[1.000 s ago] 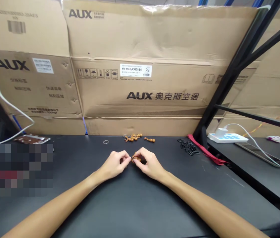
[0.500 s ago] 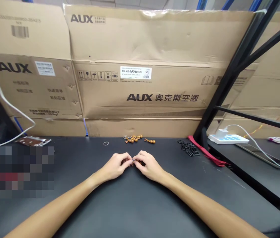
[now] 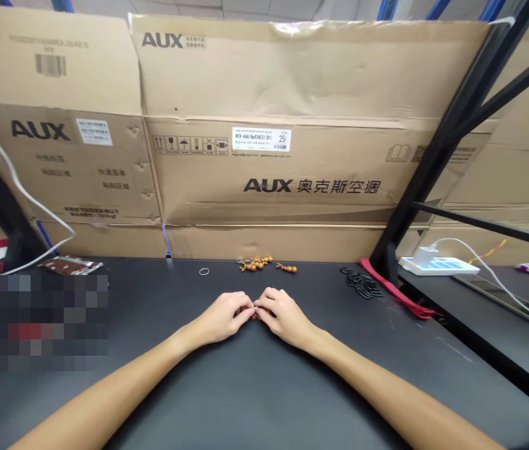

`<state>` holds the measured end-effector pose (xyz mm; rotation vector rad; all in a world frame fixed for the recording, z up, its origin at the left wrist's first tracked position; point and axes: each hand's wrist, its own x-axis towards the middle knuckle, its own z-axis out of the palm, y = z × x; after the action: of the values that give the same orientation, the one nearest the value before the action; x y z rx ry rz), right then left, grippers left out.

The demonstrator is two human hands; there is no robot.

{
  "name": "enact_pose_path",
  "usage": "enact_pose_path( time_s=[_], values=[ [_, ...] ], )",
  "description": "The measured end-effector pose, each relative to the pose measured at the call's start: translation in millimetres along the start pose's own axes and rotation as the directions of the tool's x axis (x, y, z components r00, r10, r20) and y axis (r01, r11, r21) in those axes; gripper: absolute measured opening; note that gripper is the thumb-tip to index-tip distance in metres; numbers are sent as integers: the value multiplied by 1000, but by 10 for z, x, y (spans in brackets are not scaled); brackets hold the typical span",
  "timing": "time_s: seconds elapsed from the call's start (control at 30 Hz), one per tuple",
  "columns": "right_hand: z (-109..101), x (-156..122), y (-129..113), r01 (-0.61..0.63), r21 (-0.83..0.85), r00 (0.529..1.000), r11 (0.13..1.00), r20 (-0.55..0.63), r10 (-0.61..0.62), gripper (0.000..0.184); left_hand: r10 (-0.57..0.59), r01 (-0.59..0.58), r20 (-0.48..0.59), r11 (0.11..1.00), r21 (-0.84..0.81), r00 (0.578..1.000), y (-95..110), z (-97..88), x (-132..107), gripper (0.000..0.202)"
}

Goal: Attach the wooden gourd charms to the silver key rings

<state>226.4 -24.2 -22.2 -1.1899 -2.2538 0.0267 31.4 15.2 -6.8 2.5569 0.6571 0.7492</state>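
My left hand point(image 3: 229, 317) and my right hand point(image 3: 284, 319) meet fingertip to fingertip above the black table. Both pinch a small silvery key ring point(image 3: 256, 307), mostly covered by the fingers. Just under it, brown beads of a gourd-shaped charm point(image 3: 256, 316) show between my hands; whether the ring passes through its cord I cannot tell. Beyond my hands lies a small pile of similar orange-brown charms point(image 3: 254, 265), with one more charm point(image 3: 287, 268) to its right. A separate thin metal ring point(image 3: 204, 271) rests farther left.
Several black oval clips or rings point(image 3: 362, 284) lie at right, beside a red strap point(image 3: 398, 292) and a black metal frame point(image 3: 386, 253). A white power strip point(image 3: 438, 265) sits beyond it. Cardboard boxes point(image 3: 269, 240) wall off the back. A brown packet point(image 3: 71, 265) lies at left.
The whole view has shifted slightly, so things appear a little farther right. My hands stay together on the ring, the left fingers now closer to the right ones.
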Motion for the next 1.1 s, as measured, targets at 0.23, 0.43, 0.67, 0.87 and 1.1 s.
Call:
enact_pose_path(
  time_s=[0.23, 0.43, 0.67, 0.87, 1.1],
  values=[
    [-33, -1, 73, -75, -23, 997, 997, -32, 74, 12, 3, -3, -3, 1000, -27, 1000, -20, -27, 8, 23],
    [-54, 14, 68, -65, -8, 998, 998, -23, 64, 12, -25, 25, -11, 1000, 13, 1000, -11, -26, 6, 20],
    [-42, 6, -20, 12, -55, 1000, 998, -14, -13, 12, -73, 73, 1, 997, -29, 997, 37, -28, 13, 20],
    [-73, 8, -29, 4, -66, 999, 998, 35, -1, 11, -79, 79, 9, 996, -48, 997, 2, -47, 18, 22],
    [-98, 3, 62, -78, -90, 995, 993, 57, 83, 7, -36, 38, 30, 997, -72, 999, 23, -77, 10, 21]
  ],
)
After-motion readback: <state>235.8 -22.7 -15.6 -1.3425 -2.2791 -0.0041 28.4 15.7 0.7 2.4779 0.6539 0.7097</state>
